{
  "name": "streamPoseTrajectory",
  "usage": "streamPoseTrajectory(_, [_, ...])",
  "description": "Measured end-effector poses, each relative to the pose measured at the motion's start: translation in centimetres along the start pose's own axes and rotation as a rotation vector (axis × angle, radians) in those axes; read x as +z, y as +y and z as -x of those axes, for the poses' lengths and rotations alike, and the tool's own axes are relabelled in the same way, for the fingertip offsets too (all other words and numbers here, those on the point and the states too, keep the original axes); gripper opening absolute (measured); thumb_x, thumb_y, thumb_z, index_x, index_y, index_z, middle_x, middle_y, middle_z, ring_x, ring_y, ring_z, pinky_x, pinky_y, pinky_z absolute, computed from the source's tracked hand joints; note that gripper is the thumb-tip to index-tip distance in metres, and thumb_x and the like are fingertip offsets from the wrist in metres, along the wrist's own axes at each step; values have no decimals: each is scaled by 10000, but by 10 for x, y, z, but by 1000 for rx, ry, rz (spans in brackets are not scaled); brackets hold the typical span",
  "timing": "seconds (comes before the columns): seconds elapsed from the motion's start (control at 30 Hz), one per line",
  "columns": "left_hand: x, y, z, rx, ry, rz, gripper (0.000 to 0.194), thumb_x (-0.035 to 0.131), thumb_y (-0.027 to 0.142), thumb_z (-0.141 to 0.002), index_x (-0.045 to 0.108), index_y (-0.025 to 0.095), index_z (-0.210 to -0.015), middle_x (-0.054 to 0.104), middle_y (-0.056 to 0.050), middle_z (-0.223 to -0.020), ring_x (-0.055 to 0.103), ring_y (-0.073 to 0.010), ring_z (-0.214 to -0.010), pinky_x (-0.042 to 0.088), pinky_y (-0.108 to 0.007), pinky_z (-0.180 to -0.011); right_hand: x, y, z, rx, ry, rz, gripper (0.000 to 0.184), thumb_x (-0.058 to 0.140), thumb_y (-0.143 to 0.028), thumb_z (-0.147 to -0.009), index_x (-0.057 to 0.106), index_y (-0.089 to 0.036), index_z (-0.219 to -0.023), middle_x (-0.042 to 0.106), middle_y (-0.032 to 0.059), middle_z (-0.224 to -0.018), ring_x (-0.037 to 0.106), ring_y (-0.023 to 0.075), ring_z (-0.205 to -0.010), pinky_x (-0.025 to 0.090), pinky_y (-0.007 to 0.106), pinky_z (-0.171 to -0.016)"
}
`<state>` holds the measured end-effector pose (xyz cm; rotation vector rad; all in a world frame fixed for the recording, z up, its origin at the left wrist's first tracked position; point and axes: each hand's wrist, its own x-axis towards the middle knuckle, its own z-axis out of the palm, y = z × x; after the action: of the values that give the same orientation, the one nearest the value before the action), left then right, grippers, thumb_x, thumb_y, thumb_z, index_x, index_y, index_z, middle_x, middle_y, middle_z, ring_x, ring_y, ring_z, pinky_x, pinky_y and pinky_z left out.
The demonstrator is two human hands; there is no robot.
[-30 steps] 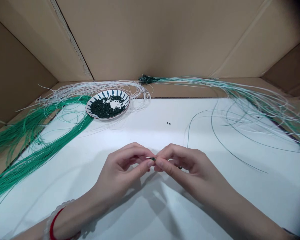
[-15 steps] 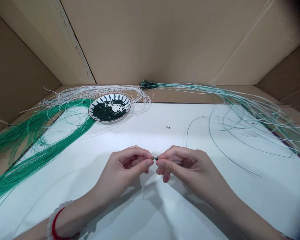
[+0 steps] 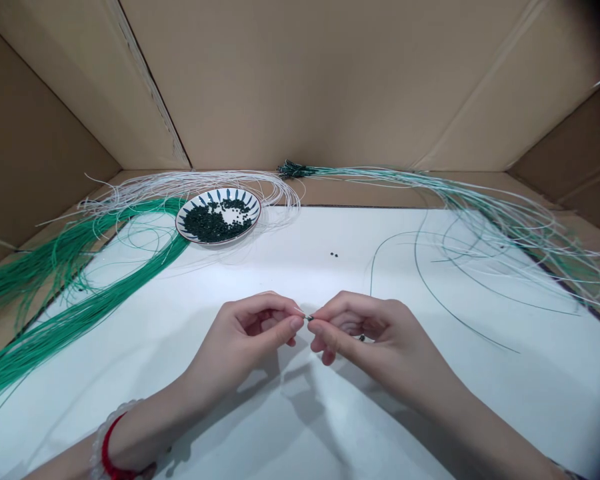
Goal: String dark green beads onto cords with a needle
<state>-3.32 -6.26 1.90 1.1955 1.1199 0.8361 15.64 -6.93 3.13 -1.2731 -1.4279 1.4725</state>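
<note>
White card (image 3: 260,280) lay smooth under my wrists, and I held both hands just above it, fingers curled. My left hand (image 3: 245,340) and right hand (image 3: 375,340) met in a narrow pinch, thumbs and forefingers closed on a tiny dark piece (image 3: 309,318), too small to make out clearly, between the two hands. A second dark bead (image 3: 362,338) showed by my right fingers. A red cord (image 3: 107,443) and a pale beaded bracelet (image 3: 99,433) circled my left wrist. Beyond the grip, two dark beads (image 3: 334,254) sat on the card. Thin green wires (image 3: 430,293) curved off to the right, and a thick green wire bundle (image 3: 80,313) swept off to the left. Farther ahead, a blue-patterned ceramic dish (image 3: 177,223) held dark green beads (image 3: 210,223), with white wires (image 3: 180,181) looped behind it. Bead-tipped wire ends (image 3: 293,169) clustered near the corrugated cardboard wall (image 3: 300,80).
</note>
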Motion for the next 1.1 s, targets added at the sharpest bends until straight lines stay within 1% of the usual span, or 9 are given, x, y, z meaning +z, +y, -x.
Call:
streamPoseTrajectory(0.17, [2,1,1,-10,-22,34,118,704,229,-825,724,180,-719,675,2,-710,603,-130,-682,452,-224,-640,0,3,-2,9,-43,-9,114,756,-275,-820,717,-204,-740,733,-10,-702,675,124,-574,574,221,-600])
streamPoseTrajectory(0.27, [2,2,1,-20,-26,27,136,695,238,-839,714,179,-719,650,15,-676,578,-118,-644,429,-215,-606,-1,6,-4,-51,-82,41,119,717,-285,-853,701,-205,-767,728,-3,-699,676,131,-592,556,230,-600])
streamPoseTrajectory(0.37, [2,3,1,-19,-20,25,120,698,241,-842,712,185,-736,632,30,-649,571,-110,-619,428,-212,-601,-1,8,-4,-91,-74,101,117,691,-283,-867,681,-206,-780,714,-4,-667,670,137,-593,527,243,-604])
streamPoseTrajectory(0.47, [2,3,1,-20,-17,37,103,708,232,-830,720,185,-739,641,31,-642,576,-109,-613,439,-211,-606,-1,7,-2,-55,-56,60,120,699,-286,-862,670,-205,-778,701,-16,-647,661,123,-590,527,225,-609])
streamPoseTrajectory(0.63, [2,2,-1,-17,-23,76,95,709,209,-828,713,183,-737,653,36,-656,572,-94,-623,436,-193,-610,-1,7,-3,-22,-105,13,109,746,-259,-827,664,-208,-778,697,-21,-642,664,131,-601,543,224,-608])
streamPoseTrajectory(0.8, [2,1,-1,-10,-49,88,118,686,214,-853,699,182,-740,640,38,-639,545,-91,-606,420,-195,-596,-1,10,-4,-81,-111,115,127,653,-281,-886,661,-208,-783,687,-4,-663,642,138,-604,492,256,-620])
streamPoseTrajectory(0.97, [1,1,1,-10,-55,82,119,682,235,-855,689,196,-743,624,36,-632,534,-106,-592,395,-214,-560,-1,11,-3,-99,-134,161,139,615,-280,-887,620,-209,-768,667,2,-683,621,155,-629,459,285,-633])
streamPoseTrajectory(1.03, [0,1,0,-12,-33,55,121,682,252,-852,691,199,-744,615,34,-624,538,-115,-595,392,-224,-564,-4,8,-2,-80,-148,212,150,598,-247,-863,563,-216,-721,635,-9,-664,598,161,-638,440,285,-618])
streamPoseTrajectory(1.1, [0,2,0,-24,12,26,127,688,260,-840,693,196,-730,610,28,-621,547,-127,-604,397,-236,-576,-10,5,-2,-22,-166,317,184,584,-201,-827,505,-224,-662,585,-25,-639,557,158,-624,411,278,-584])
